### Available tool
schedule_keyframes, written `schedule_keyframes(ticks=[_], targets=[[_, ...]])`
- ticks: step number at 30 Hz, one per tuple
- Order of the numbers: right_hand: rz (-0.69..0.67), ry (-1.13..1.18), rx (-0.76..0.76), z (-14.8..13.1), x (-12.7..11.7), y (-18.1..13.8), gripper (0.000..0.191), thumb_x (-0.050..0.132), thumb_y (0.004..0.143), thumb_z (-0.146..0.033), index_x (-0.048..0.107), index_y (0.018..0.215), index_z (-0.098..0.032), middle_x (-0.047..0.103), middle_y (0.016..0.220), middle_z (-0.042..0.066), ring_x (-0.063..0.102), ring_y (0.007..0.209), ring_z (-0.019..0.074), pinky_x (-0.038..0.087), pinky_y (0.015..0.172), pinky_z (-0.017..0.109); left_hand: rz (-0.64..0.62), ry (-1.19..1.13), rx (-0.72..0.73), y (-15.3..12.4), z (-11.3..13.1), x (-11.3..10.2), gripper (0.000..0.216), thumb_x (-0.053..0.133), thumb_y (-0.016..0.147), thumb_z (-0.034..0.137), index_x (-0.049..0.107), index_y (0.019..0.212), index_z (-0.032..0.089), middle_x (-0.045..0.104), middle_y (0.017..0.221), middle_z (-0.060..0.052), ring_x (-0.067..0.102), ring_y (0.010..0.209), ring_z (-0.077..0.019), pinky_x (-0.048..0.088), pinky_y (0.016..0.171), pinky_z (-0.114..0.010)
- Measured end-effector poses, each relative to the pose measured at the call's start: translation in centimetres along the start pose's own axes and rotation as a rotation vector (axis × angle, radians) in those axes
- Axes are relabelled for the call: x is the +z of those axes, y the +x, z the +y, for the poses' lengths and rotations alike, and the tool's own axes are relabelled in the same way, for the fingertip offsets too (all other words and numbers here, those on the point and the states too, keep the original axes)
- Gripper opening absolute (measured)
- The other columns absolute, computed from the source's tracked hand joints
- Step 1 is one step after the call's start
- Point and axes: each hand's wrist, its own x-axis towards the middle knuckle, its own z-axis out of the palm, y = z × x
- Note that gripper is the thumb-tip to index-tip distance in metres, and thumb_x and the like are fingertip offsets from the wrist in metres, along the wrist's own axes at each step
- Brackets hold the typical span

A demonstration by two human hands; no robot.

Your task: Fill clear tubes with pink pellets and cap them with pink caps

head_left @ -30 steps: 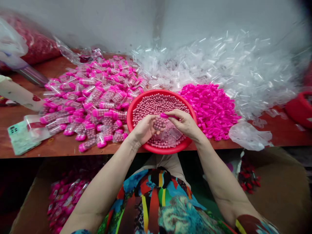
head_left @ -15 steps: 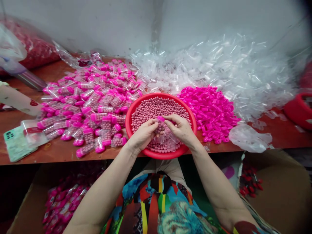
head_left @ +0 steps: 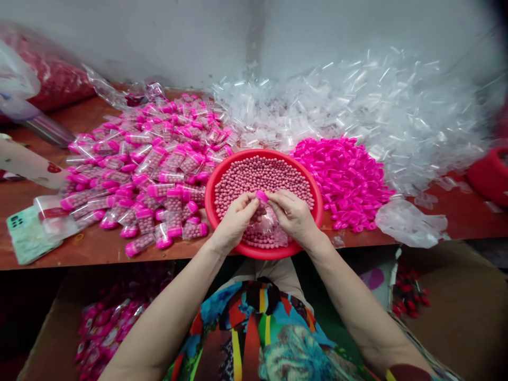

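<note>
Over a red basin (head_left: pixel 211 186) of pink beads (head_left: pixel 256 177), both my hands meet at one small clear bottle (head_left: pixel 260 210), partly covered by my fingers. My left hand (head_left: pixel 237 216) is closed round the bottle, which has pink beads in it. A bright pink cap (head_left: pixel 262 196) sits at the bottle's top, pinched by the fingers of my right hand (head_left: pixel 292 214). Whether the cap is fully seated I cannot tell. Below the hands, clear empty bottles (head_left: pixel 273 222) lie on the beads.
Filled, capped bottles (head_left: pixel 146 169) are heaped left of the basin. Loose pink caps (head_left: pixel 345 182) lie to the right, with a large pile of clear bottles (head_left: pixel 381 106) behind. A phone (head_left: pixel 29 238) rests near the table's front edge (head_left: pixel 99 254). Open boxes (head_left: pixel 456 307) stand below.
My right-hand fingers have shifted slightly and now press closer against the cap, which is tilted a little more. Both hands stay over the basin. The camera view has moved slightly.
</note>
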Motion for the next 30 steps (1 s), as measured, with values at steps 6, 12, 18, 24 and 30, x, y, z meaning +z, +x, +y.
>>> schedule_keyframes(ticks=[6, 12, 18, 24, 30], targets=[[-0.101, 0.065, 0.083, -0.2, -1.4, -0.3, 0.023, 0.057, 0.094, -0.02, 0.067, 0.115, -0.022, 0.073, 0.102, 0.007, 0.068, 0.095, 0.0203, 0.056, 0.087, 0.036, -0.038, 0.14, 0.026, 0.0, 0.5, 0.2, 0.025, 0.067, 0.087, 0.036, 0.064, 0.096, 0.013, 0.062, 0.082, -0.001, 0.053, 0.07, -0.0095, 0.043, 0.063, -0.02], [-0.021, 0.241, 0.304, -1.0, -2.0, 0.2, 0.011, 0.063, 0.093, -0.028, 0.071, 0.096, -0.022, 0.074, 0.094, 0.004, 0.069, 0.09, 0.0181, 0.056, 0.084, 0.033, -0.122, 0.14, -0.019, -0.4, 0.8, 0.4, 0.028, 0.068, 0.087, 0.038, 0.064, 0.105, 0.017, 0.063, 0.09, -0.001, 0.058, 0.075, -0.0102, 0.049, 0.069, -0.022], [0.065, 0.176, 0.183, -1.4, -1.3, -0.1, 0.016, 0.061, 0.094, -0.023, 0.071, 0.106, -0.024, 0.073, 0.098, 0.005, 0.068, 0.094, 0.0181, 0.056, 0.087, 0.035, -0.11, 0.108, -0.035, -0.6, 0.8, 0.5, 0.028, 0.068, 0.087, 0.04, 0.065, 0.104, 0.018, 0.065, 0.088, -0.002, 0.061, 0.072, -0.0115, 0.051, 0.069, -0.024], [0.1, 0.003, 0.06, -1.3, -0.6, -0.5, 0.023, 0.058, 0.095, -0.02, 0.071, 0.113, -0.025, 0.074, 0.103, 0.009, 0.067, 0.099, 0.0228, 0.057, 0.089, 0.044, -0.014, 0.128, 0.004, -0.6, 0.7, 0.8, 0.025, 0.069, 0.085, 0.039, 0.066, 0.096, 0.017, 0.064, 0.081, -0.001, 0.057, 0.069, -0.0101, 0.044, 0.062, -0.02], [0.068, 0.081, 0.068, -1.1, -0.9, -0.1, 0.018, 0.059, 0.095, -0.023, 0.072, 0.108, -0.025, 0.074, 0.099, 0.007, 0.069, 0.096, 0.0205, 0.059, 0.086, 0.04, -0.075, 0.1, -0.023, -0.6, 0.8, 0.4, 0.023, 0.067, 0.088, 0.038, 0.064, 0.098, 0.017, 0.061, 0.082, -0.001, 0.055, 0.071, -0.0101, 0.044, 0.063, -0.02]])
